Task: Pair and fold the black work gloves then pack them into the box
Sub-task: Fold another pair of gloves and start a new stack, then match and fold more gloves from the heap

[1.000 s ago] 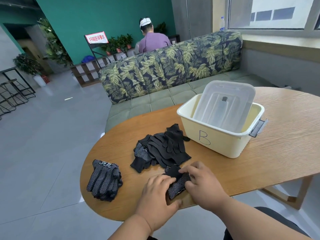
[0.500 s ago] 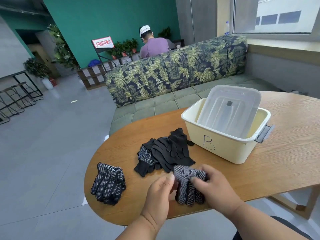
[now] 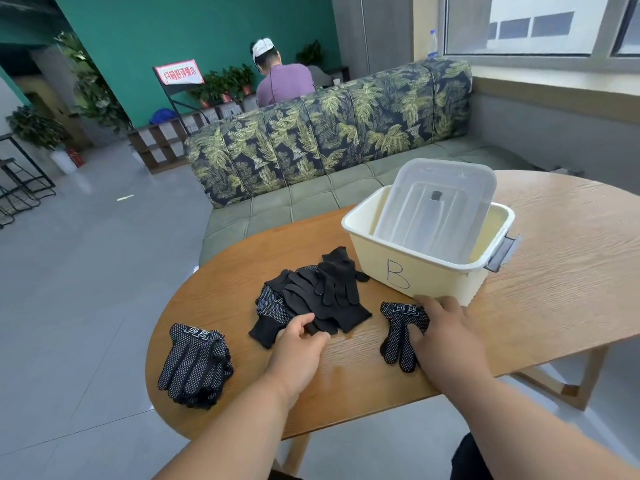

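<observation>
Now, against the frame half a second back: the dotted glove pair (image 3: 401, 332), then held up between both hands, lies flat on the oval wooden table (image 3: 554, 289), lower centre-right, and the hands have parted.

Right hand (image 3: 446, 332): rests on the right edge of that pair, fingers bent over it; whether it pinches the fabric I cannot tell. Pair lies under and just left of this hand, close before the box.

Left hand (image 3: 299, 344): at centre frame, fingers curled, gripping the near edge of the loose heap of black work gloves (image 3: 311, 299). Heap lies directly above the hand, between the two dotted pairs.

Folded dotted glove pair (image 3: 195, 363): lower left, near the table's rim, well apart from both hands.

Cream plastic box marked "B" (image 3: 415, 275): centre-right, a clear lid (image 3: 436, 209) standing tilted inside it, grey latch (image 3: 502, 252) at its right end.

Leaf-print sofa (image 3: 329, 133): behind the table; a seated person (image 3: 282, 81) beyond it, back turned.
</observation>
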A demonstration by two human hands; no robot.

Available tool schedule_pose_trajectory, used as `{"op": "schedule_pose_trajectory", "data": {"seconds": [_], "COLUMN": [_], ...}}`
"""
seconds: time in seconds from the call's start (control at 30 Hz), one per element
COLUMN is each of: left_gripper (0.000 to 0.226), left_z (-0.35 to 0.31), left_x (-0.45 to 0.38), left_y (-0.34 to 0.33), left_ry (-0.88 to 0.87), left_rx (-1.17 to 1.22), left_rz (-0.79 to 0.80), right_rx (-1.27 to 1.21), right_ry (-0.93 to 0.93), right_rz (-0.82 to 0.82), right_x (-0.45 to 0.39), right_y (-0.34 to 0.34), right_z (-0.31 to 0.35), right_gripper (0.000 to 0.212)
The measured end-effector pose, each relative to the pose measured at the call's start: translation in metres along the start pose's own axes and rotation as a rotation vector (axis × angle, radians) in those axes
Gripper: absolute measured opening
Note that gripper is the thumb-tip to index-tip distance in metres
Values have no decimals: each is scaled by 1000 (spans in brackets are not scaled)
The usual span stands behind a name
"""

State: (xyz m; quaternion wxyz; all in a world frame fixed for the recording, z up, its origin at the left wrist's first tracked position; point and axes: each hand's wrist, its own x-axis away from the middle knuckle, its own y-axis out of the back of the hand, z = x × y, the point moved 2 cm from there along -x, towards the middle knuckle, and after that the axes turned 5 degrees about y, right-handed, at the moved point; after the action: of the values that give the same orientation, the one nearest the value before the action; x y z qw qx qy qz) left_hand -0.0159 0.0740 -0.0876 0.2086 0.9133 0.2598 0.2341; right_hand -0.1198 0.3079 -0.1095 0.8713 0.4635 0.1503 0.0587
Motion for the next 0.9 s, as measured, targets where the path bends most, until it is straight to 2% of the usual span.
{"op": "schedule_pose_trajectory", "data": {"seconds": [0.1, 0.17, 0.3, 0.47, 0.63, 0.73, 0.9], "left_gripper": [58, 59, 52, 44, 35, 16, 12], "left_z": [-7, -10, -12, -7, 13, 21, 19], "left_x": [-5, -8, -2, 24, 55, 67, 71], "left_y": [-3, -6, -7, -4, -3, 2, 15], "left_ry": [34, 48, 45, 4, 45, 96, 56], "left_rx": [23, 48, 67, 47, -110, -137, -342], "left_rz": [42, 57, 22, -31, -91, -59, -87], "right_rx": [93, 103, 85, 44, 52, 84, 157], "right_ry": [117, 195, 326, 387, 421, 436, 463], "right_rz": [-116, -134, -86, -12, 8, 45, 161], "right_x": [3, 8, 15, 16, 20, 22, 24], "right_y": [-6, -9, -13, -13, -17, -20, -23], "right_z": [7, 14, 24, 26, 30, 33, 38], "right_gripper": [46, 39, 32, 23, 23, 26, 32]}}
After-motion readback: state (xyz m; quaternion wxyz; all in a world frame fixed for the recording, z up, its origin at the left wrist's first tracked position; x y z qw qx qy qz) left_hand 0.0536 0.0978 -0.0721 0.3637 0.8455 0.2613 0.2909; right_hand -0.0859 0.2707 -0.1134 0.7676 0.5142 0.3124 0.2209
